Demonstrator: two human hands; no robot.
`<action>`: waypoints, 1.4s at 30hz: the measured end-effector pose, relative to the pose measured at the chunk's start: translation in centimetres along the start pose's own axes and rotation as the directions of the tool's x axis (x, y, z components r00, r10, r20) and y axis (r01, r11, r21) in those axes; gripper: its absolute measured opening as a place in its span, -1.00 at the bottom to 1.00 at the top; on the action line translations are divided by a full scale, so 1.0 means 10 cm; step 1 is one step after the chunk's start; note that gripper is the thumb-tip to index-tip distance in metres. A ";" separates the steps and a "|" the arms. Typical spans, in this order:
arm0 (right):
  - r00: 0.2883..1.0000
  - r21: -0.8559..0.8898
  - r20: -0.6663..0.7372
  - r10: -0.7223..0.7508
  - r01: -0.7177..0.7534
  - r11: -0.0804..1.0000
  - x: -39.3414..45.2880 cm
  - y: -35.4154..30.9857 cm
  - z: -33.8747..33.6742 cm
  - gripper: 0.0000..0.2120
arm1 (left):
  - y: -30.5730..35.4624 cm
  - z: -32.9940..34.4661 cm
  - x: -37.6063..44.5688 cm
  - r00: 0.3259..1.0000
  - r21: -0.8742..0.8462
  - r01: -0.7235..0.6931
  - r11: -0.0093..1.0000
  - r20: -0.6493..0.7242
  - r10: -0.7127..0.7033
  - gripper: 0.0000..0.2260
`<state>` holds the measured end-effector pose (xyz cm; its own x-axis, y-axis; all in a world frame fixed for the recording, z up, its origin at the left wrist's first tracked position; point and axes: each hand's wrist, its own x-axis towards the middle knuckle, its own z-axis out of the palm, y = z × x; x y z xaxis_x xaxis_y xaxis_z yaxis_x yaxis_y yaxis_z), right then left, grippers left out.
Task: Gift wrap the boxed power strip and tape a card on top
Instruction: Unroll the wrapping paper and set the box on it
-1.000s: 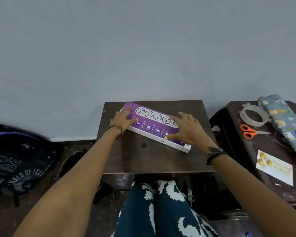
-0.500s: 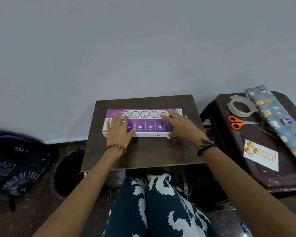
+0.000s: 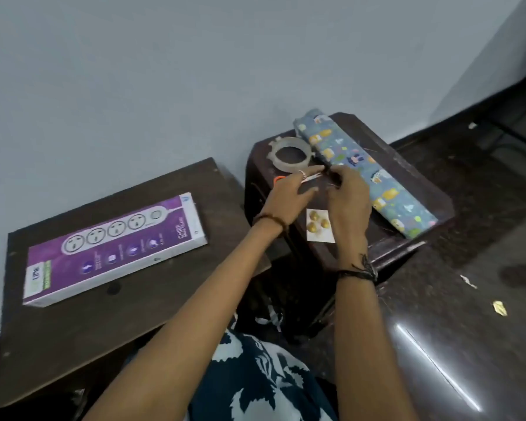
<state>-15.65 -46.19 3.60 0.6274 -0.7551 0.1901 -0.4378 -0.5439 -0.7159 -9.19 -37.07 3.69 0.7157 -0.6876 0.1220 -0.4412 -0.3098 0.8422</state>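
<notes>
The purple and white power strip box (image 3: 116,247) lies flat on the small dark table (image 3: 73,329) at the left, with neither hand on it. Both hands are over the dark stool (image 3: 413,165) to the right. My left hand (image 3: 289,194) hovers with fingers stretched out above the orange-handled scissors (image 3: 279,178). My right hand (image 3: 348,197) has its fingertips at the near edge of the blue patterned wrapping paper roll (image 3: 368,174); its grip is unclear. The white card (image 3: 318,227) with gold ornaments lies under the hands, partly hidden.
A clear tape ring (image 3: 290,154) lies at the stool's back left, beside the roll. The grey wall runs right behind both surfaces. My patterned trouser legs (image 3: 261,381) are below, and dark floor with paper scraps (image 3: 499,308) spreads to the right.
Both hands left the box and moved right to the stool, over the scissors and roll. The view swung right; the box stays flat on the small table.
</notes>
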 end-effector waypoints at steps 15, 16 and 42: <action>0.970 -0.360 -0.064 0.236 -0.243 0.901 0.44 0.56 -0.25 -0.61 | 0.13 0.97 0.52 0.844 -0.561 0.504 0.657 0.156 -0.514 -0.57; 0.970 -0.350 -0.101 0.223 -0.244 0.904 0.40 0.53 -0.29 -0.60 | 0.17 0.96 0.51 0.845 -0.608 0.494 0.622 0.167 -0.508 -0.57; 0.954 -0.223 -0.101 0.283 -0.299 0.928 -0.09 0.00 -0.69 -0.77 | -0.25 0.05 0.55 0.993 0.562 0.119 0.819 -0.045 -0.113 -0.71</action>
<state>-20.67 -48.01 8.05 0.4091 -0.9113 0.0469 -0.7372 -0.3604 -0.5715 -4.45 -40.39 2.04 0.7849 -0.6177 0.0495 -0.5801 -0.7042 0.4093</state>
